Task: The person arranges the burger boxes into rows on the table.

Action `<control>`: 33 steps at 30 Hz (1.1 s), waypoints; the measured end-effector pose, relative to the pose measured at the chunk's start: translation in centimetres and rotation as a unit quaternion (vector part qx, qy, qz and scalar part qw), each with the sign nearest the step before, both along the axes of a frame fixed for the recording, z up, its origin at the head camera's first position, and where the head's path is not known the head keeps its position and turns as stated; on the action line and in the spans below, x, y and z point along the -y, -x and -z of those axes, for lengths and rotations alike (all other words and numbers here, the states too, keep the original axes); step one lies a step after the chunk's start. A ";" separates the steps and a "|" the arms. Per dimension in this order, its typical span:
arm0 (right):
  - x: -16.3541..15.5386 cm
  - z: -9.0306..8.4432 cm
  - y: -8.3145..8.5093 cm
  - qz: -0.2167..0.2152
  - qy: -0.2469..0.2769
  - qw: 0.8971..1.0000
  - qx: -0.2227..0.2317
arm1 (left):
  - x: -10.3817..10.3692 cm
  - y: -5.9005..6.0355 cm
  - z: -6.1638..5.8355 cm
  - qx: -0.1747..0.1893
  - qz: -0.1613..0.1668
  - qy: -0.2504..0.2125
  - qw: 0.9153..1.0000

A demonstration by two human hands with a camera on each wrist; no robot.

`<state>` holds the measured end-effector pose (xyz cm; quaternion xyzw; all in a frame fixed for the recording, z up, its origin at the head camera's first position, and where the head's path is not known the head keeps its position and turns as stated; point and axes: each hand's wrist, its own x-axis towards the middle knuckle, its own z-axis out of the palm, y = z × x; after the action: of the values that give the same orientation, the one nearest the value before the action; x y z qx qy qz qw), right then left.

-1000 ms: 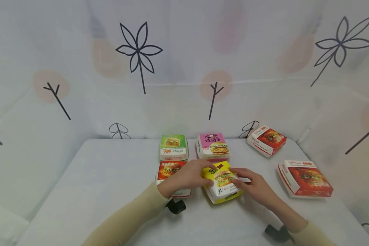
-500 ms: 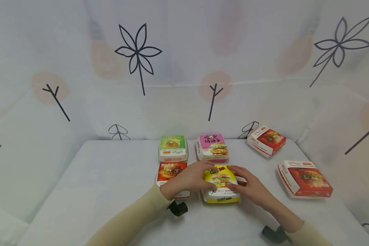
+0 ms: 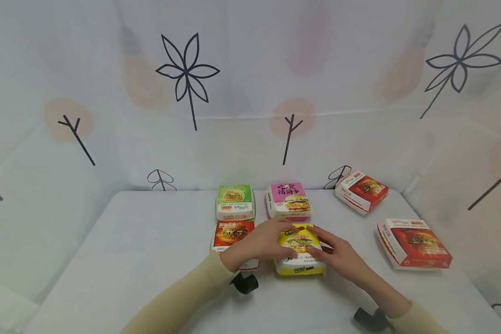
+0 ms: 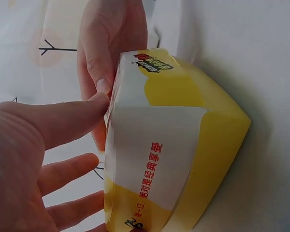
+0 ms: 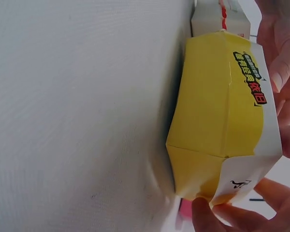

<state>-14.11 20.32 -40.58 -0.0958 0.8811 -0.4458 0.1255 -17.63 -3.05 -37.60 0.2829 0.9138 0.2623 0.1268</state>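
- Yellow and white, the burger box (image 3: 299, 250) sits flat on the white table (image 3: 150, 260), right in front of the pink box (image 3: 288, 200) and just beside the orange box (image 3: 233, 234).
- My left hand (image 3: 260, 243) lies on the left side of the yellow box. My fingers there are mostly straight and spread a little, and my thumb (image 4: 58, 123) touches the top edge of the box.
- My right hand (image 3: 338, 254) lies on the right side of the box. Its fingers (image 5: 280, 58) rest on the lid and its thumb (image 5: 208, 220) presses the near corner, so the box sits between my two hands.
- The green box (image 3: 234, 201) stands behind the orange box.
- Two red boxes (image 3: 413, 242) lie well apart from my hands, off to the right.
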 end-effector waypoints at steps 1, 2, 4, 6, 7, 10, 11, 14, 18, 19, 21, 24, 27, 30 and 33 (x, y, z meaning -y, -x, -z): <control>0.0 0.0 0.0 -0.001 -0.001 1.000 -0.002 | 0.0 0.0 0.0 -0.002 0.000 0.002 1.000; 0.1 -0.1 -0.1 -0.001 -0.002 1.000 -0.003 | 0.0 -0.1 0.0 -0.002 0.000 0.003 1.000; 0.1 -0.1 -0.1 -0.002 -0.004 1.000 -0.005 | 0.0 -0.1 0.0 -0.003 -0.002 0.005 1.000; 0.1 -0.2 -0.1 -0.003 -0.005 1.000 -0.005 | 0.0 -0.1 0.0 -0.005 -0.003 0.010 1.000; 0.0 -0.2 -0.1 -0.004 -0.005 1.000 -0.005 | 0.1 -0.1 0.0 -0.006 -0.004 0.011 1.000; -0.1 -0.1 0.0 -0.008 -0.003 1.000 -0.005 | 0.2 -0.1 0.1 -0.007 -0.001 0.012 1.000; -0.1 -0.1 0.0 -0.010 -0.001 1.000 -0.006 | 0.3 -0.1 0.1 -0.008 0.001 0.011 1.000; -0.3 0.0 0.1 -0.013 0.002 1.000 -0.004 | 0.4 0.0 0.3 -0.010 0.007 0.005 1.000; -0.4 0.0 0.2 -0.013 0.000 1.000 -0.005 | 0.4 0.1 0.4 -0.014 0.010 0.006 1.000; -0.4 0.0 0.1 -0.013 -0.001 1.000 -0.006 | 0.4 0.0 0.4 -0.014 0.009 0.007 1.000; -0.6 -0.1 0.1 -0.015 -0.003 1.000 -0.011 | 0.3 -0.1 0.3 -0.013 0.006 0.010 1.000; -0.7 -0.2 0.2 -0.017 -0.007 1.000 -0.021 | 0.3 -0.1 0.2 -0.012 0.002 0.015 1.000; -0.8 -0.4 0.3 -0.019 -0.017 0.999 -0.034 | 0.3 -0.2 0.1 -0.013 0.003 0.018 1.000; -1.0 -0.5 0.6 -0.024 -0.025 0.998 -0.045 | 0.3 -0.2 0.1 -0.012 0.005 0.017 1.000; -1.4 -0.6 0.8 -0.025 -0.029 0.998 -0.057 | 0.3 -0.2 0.1 -0.009 0.004 0.015 1.000</control>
<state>-14.86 21.73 -39.94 -0.1396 0.8965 -0.4110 0.0889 -17.44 -3.31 -37.71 0.2872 0.9175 0.2452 0.1246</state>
